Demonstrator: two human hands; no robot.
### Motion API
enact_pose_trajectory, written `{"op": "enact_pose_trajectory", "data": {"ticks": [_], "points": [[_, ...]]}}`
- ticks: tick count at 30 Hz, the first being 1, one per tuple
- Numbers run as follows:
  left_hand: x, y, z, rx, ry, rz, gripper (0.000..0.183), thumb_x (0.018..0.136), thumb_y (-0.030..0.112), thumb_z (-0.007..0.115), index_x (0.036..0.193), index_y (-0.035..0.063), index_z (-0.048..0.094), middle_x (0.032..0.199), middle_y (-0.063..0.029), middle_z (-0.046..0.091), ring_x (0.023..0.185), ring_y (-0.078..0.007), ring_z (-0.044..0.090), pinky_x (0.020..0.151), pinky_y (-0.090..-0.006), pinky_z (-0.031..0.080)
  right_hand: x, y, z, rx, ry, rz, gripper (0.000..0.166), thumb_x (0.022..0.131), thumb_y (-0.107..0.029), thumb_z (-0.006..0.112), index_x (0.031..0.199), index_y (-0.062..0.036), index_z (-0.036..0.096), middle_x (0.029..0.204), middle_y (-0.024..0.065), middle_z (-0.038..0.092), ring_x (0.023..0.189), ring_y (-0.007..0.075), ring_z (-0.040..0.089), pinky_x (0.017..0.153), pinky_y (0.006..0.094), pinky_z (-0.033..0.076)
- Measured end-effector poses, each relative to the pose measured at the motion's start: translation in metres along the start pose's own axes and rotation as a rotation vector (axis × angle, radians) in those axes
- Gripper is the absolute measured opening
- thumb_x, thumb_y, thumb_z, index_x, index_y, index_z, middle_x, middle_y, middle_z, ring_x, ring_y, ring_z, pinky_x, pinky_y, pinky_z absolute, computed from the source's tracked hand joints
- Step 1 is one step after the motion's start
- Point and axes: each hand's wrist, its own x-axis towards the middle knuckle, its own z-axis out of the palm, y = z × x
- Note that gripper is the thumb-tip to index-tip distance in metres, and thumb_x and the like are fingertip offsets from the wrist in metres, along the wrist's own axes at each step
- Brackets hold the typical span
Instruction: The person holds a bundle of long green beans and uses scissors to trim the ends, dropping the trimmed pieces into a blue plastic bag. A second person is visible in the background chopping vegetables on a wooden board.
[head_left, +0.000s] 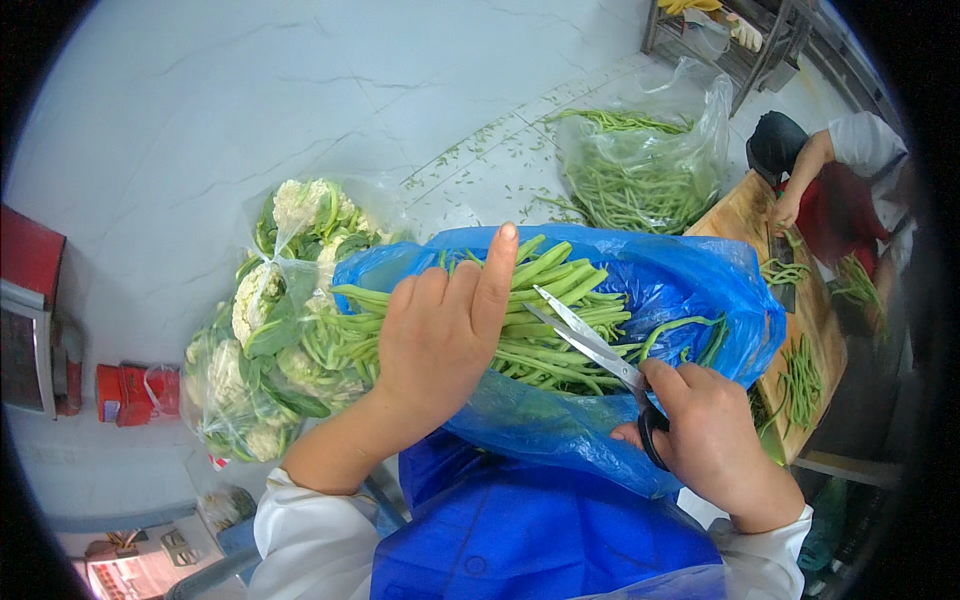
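My left hand (442, 330) is curled around a bunch of green beans (551, 274), its index finger pointing up and away. Stems stick out on both sides of that hand. A pair of scissors (592, 341) with black handles is in my right hand (705, 427). Its steel blades are slightly apart, and their tips lie just to the right of the left hand, over the beans. Beneath both hands a blue plastic bag (694, 289) is spread across my lap, with more beans inside. The right thumb is partly hidden by the handles.
Bagged cauliflower (259, 307) stands at my left. A clear bag of long beans (637, 180) sits on the tiled floor, with green trimmings around it. On the right, a co-worker's hand (786, 211) rests at a cleaver (781, 281) on a wooden board (814, 300).
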Motion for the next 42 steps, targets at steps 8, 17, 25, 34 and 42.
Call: {"op": "enact_pose_trajectory", "data": {"ticks": [8,17,25,34,42], "points": [[0.002,0.009,0.002,-0.092,0.024,-0.044,0.067,0.075,0.002,0.057,0.139,0.0007,0.038,0.075,-0.0021,0.044,0.064,-0.0163,0.044,0.056,-0.0301,0.036,0.006,0.004,0.004,0.003,0.029,-0.039,0.038,0.072,-0.03,0.074,0.093,-0.0054,0.054,0.07,0.0147,0.056,0.066,0.0348,0.058,0.057,0.0444,0.046],[0.013,-0.014,-0.018,-0.453,0.015,-0.367,0.066,0.073,-0.001,0.064,0.135,-0.0006,0.042,0.082,-0.0062,0.057,0.073,-0.021,0.057,0.062,-0.033,0.045,-0.007,0.015,0.026,0.427,0.433,0.017,0.041,0.071,-0.017,0.08,0.102,0.0016,0.06,0.072,0.0117,0.057,0.061,0.0229,0.056,0.058,0.0304,0.046],[0.053,-0.081,-0.063,-1.598,0.5,-0.777,0.06,0.081,0.005,0.067,0.134,0.0022,0.041,0.095,-0.0067,0.063,0.079,-0.0147,0.061,0.069,-0.0299,0.052,-0.02,0.028,0.073,0.43,0.388,0.221,0.049,0.065,-0.002,0.08,0.109,0.0013,0.058,0.07,0.004,0.053,0.064,0.0108,0.05,0.06,0.0264,0.043],[0.032,-0.072,-0.056,-1.081,0.295,-0.691,0.027,0.08,0.002,0.065,0.106,0.0037,0.058,0.088,-0.0035,0.065,0.082,-0.0109,0.061,0.072,-0.0278,0.051,-0.023,0.025,0.083,0.049,0.026,-0.036,0.06,0.06,-0.012,0.075,0.116,-0.0061,0.056,0.092,0.0182,0.055,0.093,0.038,0.051,0.085,0.0449,0.042],[0.034,-0.077,-0.048,-0.759,0.607,-0.036,0.051,0.079,0.005,0.069,0.124,0.004,0.046,0.095,-0.0052,0.06,0.075,-0.012,0.058,0.063,-0.027,0.048,-0.029,0.024,0.094,0.031,-0.002,-0.074,0.062,0.063,-0.013,0.074,0.121,-0.0048,0.055,0.105,0.0188,0.054,0.102,0.0382,0.049,0.09,0.0434,0.043]]}}
